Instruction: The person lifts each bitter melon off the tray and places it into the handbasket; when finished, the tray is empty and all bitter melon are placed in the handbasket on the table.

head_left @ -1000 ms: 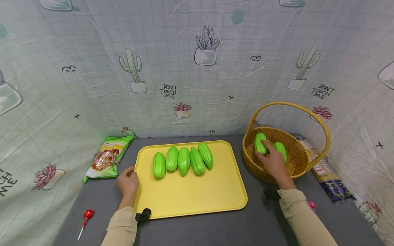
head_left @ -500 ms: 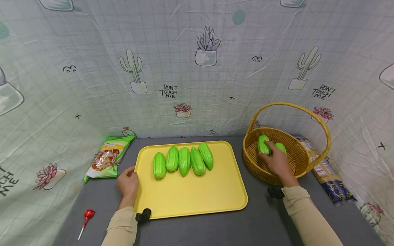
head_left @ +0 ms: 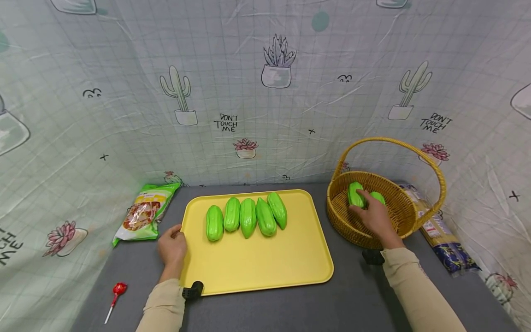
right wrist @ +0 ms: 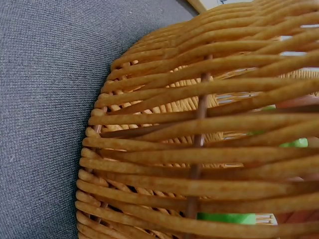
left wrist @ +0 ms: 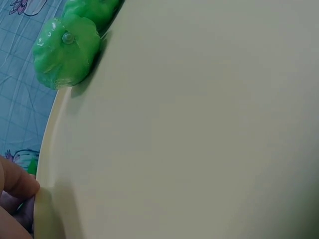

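In the head view my right hand [head_left: 376, 216] reaches into the wicker basket [head_left: 344, 226]. Its thumb and fingers pinch a green ridged gourd-like fruit [head_left: 355, 194] low inside. A second such fruit [head_left: 378, 197] lies just beyond, partly covered by the hand. Basket weave [right wrist: 149, 154] fills much of the right wrist view, so the grasp is mostly hidden there. My left hand [head_left: 172, 249] grips the left rim of the yellow tray [head_left: 257, 265]; its fingers [left wrist: 20, 181] pinch that edge in the left wrist view. Several like fruits [head_left: 248, 217] lie in a row on the tray.
A green-and-white snack bag [head_left: 145, 212] lies left of the tray. Nearer is a red lollipop [head_left: 119, 289]. Behind and right of the basket lies a long pasta packet [head_left: 441, 235]. The basket's tall handle [head_left: 435, 175] arches over it. A printed cloth [head_left: 265, 152] hangs behind the table.
The right hand has shifted slightly right inside the basket, and the fruit it pinches has moved right with it. The left hand and the tray have stayed put.
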A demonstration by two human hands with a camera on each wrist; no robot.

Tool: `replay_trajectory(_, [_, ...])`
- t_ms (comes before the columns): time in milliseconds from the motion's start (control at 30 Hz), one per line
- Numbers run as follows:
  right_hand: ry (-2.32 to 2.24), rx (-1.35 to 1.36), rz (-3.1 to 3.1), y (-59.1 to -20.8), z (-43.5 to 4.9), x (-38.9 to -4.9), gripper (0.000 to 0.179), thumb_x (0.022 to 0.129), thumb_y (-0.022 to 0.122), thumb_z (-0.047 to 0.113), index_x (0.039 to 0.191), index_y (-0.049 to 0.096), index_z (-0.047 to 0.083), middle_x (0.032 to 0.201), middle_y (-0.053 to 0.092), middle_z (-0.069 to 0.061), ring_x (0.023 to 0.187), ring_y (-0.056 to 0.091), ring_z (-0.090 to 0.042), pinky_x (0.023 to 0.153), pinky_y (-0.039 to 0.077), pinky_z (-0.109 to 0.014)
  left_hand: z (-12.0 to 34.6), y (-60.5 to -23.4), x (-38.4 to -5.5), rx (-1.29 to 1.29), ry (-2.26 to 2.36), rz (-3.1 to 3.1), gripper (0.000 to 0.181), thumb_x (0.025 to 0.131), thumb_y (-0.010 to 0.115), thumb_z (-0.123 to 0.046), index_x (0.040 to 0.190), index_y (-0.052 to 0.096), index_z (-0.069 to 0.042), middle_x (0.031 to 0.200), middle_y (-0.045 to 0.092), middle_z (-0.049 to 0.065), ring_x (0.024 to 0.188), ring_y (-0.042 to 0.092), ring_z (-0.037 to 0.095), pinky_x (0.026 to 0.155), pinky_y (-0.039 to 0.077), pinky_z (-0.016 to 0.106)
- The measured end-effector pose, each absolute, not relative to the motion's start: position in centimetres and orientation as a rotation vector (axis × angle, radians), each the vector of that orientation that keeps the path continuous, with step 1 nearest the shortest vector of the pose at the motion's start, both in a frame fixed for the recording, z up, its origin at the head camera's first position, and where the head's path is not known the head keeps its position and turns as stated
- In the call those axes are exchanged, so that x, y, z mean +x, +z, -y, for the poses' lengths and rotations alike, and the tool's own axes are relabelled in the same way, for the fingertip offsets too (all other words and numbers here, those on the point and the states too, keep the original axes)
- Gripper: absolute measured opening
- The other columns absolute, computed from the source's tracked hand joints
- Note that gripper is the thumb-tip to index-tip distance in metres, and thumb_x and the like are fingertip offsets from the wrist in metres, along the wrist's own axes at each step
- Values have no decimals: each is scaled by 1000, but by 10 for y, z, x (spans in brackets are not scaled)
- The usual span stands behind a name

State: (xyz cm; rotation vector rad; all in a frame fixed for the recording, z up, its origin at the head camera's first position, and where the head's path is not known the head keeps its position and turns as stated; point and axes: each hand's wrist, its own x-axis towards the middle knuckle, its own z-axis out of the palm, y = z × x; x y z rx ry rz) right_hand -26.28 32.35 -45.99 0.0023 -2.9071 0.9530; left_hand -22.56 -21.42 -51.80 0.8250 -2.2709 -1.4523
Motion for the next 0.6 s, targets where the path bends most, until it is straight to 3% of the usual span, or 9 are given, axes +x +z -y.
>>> replay_trajectory(267, [950,-25,2946,-459,-325,-263,67,101,64,24,157,35,0,137,53,-39,106,62,-48,78,51,-50,214,-517,-225,829,-1467,2280,40,101,42,-5,133,63,5,132,61,30,122,56,44,102,45,57])
replay_trajectory(600, [1002,-125,3003,-458,-327,-264,69,103,61,28,159,31,0,147,43,-39,124,51,-55,92,48,-60,214,-517,-225,835,-1479,2283,39,102,43,-6,135,63,3,132,61,29,121,57,43,102,45,56])
